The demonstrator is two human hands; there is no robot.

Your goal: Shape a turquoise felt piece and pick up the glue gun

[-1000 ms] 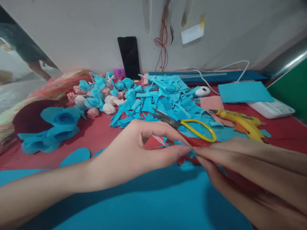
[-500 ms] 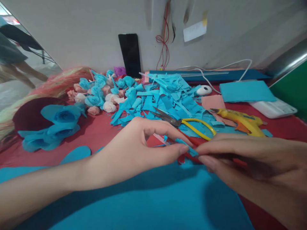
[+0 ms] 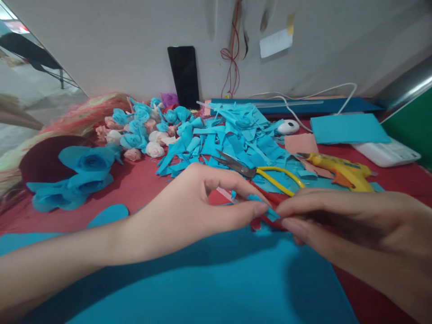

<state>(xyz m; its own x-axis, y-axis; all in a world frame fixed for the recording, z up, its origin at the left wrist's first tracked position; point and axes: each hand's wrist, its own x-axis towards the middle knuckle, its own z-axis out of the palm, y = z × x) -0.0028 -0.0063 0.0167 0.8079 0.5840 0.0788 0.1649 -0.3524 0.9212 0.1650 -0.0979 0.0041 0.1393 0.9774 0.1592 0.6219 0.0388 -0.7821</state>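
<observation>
Between my two hands is a small rolled blue paper strip (image 3: 272, 213). My left hand (image 3: 202, 211) pinches its left part between thumb and fingers. At the strip's right end, the thumb and forefinger of my right hand (image 3: 347, 229) are closed on it. Just beyond my fingers lie scissors with yellow handles (image 3: 280, 173), near a heap of cut blue paper pieces (image 3: 236, 135). A red-handled tool (image 3: 265, 193) is partly hidden behind my hands. Under my hands spreads a large blue sheet (image 3: 216, 279).
Small blue, pink and white paper roses (image 3: 137, 128) lie at the back left, larger blue flowers (image 3: 91, 162) nearer. A black phone (image 3: 185, 76) leans on the wall. On the right are a yellow glue gun (image 3: 347, 171) and a folded blue stack (image 3: 349, 128).
My hands and the strip have hardly moved. The view has shifted slightly, and the person at the far left has moved mostly out of view.
</observation>
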